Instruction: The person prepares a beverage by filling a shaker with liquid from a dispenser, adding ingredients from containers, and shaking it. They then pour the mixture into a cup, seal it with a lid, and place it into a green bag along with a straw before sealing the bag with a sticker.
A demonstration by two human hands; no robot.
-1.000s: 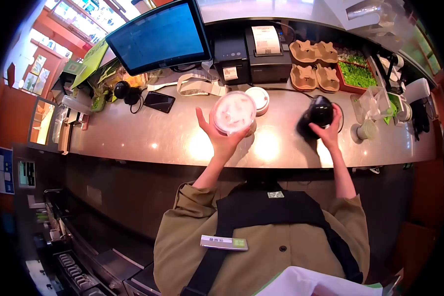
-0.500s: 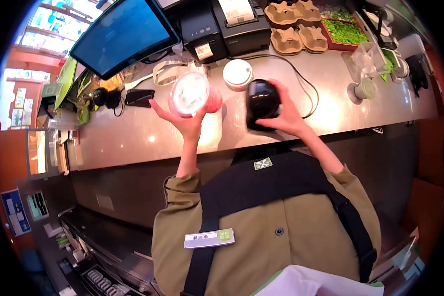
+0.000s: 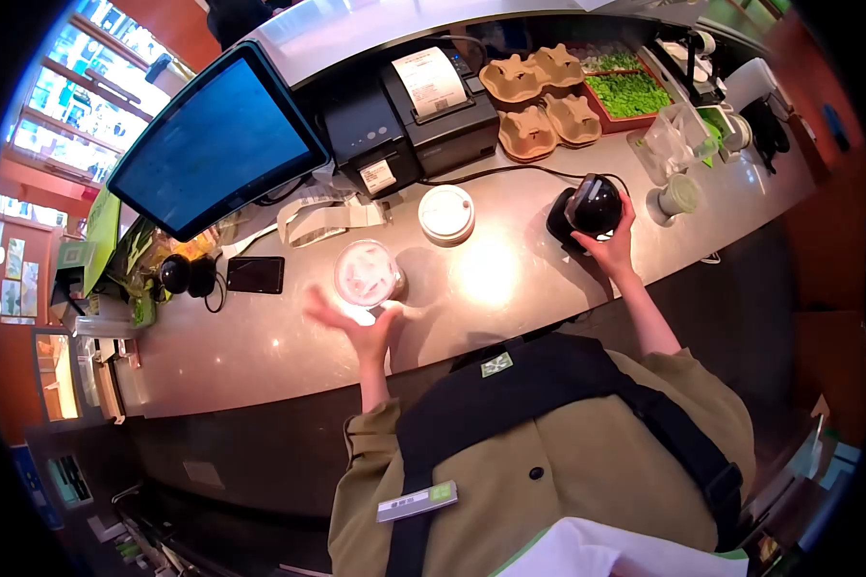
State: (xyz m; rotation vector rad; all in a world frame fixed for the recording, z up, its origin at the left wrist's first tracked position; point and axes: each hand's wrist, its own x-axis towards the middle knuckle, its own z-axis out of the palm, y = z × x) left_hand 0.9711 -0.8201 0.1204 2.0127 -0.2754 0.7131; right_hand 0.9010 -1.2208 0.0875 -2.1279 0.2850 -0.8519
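A clear-lidded cup of pink drink [image 3: 368, 273] stands on the steel counter. My left hand [image 3: 364, 335] is just in front of it, fingers spread and slightly blurred, the thumb close to the cup's side. Further right, my right hand [image 3: 610, 248] is wrapped around a black barcode scanner [image 3: 595, 204] with a rounded glossy head and a dark base. A black cord [image 3: 510, 171] runs along the counter behind it. Between my hands, farther back, a white-lidded cup [image 3: 446, 213] stands upright.
Behind the cups are a touchscreen monitor [image 3: 223, 144], label printers [image 3: 438, 120] and cardboard cup carriers [image 3: 539, 101]. A phone [image 3: 256, 275] and paper strips [image 3: 329, 219] lie at left. A small green-topped cup [image 3: 678, 195] stands right of the scanner, near a tray of green leaves [image 3: 629, 94].
My right hand has moved the scanner right, away from the white-lidded cup. The pink drink, raised near my left hand before, is now on the counter with that hand spread beside it. The view has shifted.
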